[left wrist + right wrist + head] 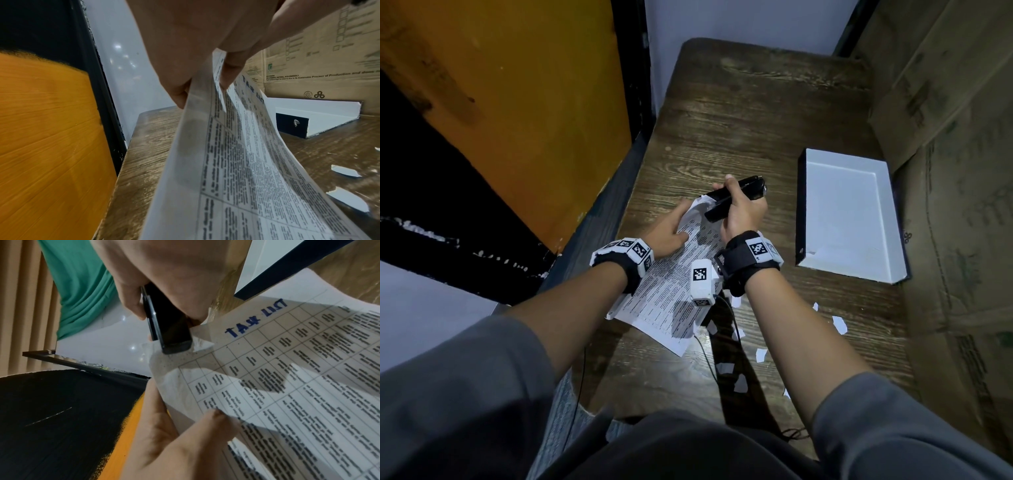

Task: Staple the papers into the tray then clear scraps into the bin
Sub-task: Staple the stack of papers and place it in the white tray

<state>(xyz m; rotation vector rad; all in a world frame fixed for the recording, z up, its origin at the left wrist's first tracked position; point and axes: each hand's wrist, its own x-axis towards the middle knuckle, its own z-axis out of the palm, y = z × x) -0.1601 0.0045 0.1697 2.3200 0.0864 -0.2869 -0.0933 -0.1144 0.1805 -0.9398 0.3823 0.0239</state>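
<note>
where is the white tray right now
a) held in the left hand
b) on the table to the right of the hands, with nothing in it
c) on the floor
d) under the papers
b: the white tray lies on the wooden table, right of the right hand that grips the stapler; no papers lie in it.

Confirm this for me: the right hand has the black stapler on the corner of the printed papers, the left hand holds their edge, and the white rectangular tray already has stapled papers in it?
Not quite. The white rectangular tray holds no papers, as the head view shows. The rest stands: right hand, black stapler, printed papers, left hand.
</note>
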